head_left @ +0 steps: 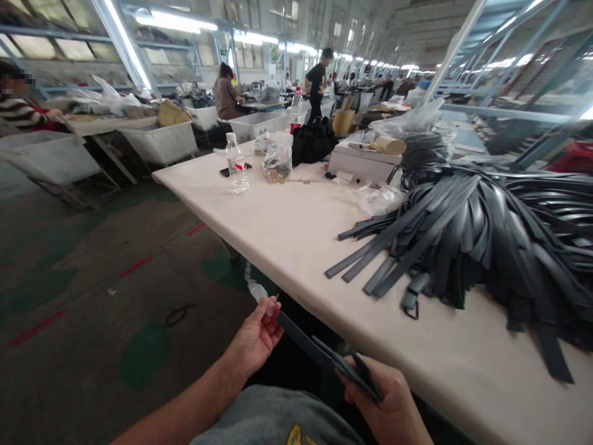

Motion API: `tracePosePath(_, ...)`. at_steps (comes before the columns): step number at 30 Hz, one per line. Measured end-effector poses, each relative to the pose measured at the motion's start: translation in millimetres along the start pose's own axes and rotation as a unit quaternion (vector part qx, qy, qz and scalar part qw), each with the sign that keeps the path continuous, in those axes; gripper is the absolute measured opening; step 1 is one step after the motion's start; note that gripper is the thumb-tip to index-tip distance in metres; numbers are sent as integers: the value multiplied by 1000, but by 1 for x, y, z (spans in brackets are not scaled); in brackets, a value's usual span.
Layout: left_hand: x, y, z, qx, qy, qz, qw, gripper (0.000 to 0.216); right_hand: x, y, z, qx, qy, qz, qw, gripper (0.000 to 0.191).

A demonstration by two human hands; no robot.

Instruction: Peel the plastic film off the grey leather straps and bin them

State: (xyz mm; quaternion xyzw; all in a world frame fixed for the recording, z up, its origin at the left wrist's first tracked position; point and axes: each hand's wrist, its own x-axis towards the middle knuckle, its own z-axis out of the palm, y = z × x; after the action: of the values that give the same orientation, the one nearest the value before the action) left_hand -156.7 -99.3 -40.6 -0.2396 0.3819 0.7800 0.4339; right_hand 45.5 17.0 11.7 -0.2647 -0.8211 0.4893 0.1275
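Note:
My right hand (pixel 386 395) is closed around a black strap (pixel 308 345), folded into a loop near the fingers. The strap's flat end points up and left, close to my left hand (pixel 257 337). My left hand is closed in a pinch on a crumpled piece of clear plastic film (pixel 257 292), which hangs past the table edge. Whether the left fingertips also touch the strap end, I cannot tell. On the table, a big pile of black straps (pixel 482 228) fans out to the right. One strap end there carries a metal buckle (pixel 411 309).
The pale table (pixel 296 228) runs diagonally in front of me. On it stand a water bottle (pixel 236 162), a clear bag of small parts (pixel 278 162), a black bag (pixel 314 141) and a white box (pixel 361 162). Other people work further back, near white bins (pixel 162 142).

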Motion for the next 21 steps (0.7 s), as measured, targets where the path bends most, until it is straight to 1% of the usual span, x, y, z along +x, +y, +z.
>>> tracePosePath(1,-1,-3,2,6,-3,-6,1000,13,-1,-1,2,-4,2,-4,1000,13)
tracePosePath(6,-4,-11,8,8,-9,-30,999,14,2,1,9,-33,2,-21,999,17)
tracePosePath(10,-2,-11,7,-10,-4,-38,999,16,5,4,12,-34,21,-57,998,15)
tracePosePath(12,-1,-10,6,-25,-3,-40,999,16,6,7,13,-29,34,-64,997,14)
tracePosePath(17,1,-8,6,-43,-14,-55,997,17,8,14,16,-37,35,-52,997,17)
tracePosePath(21,3,-10,5,-44,-20,-64,997,17,13,20,19,-75,33,-44,996,18)
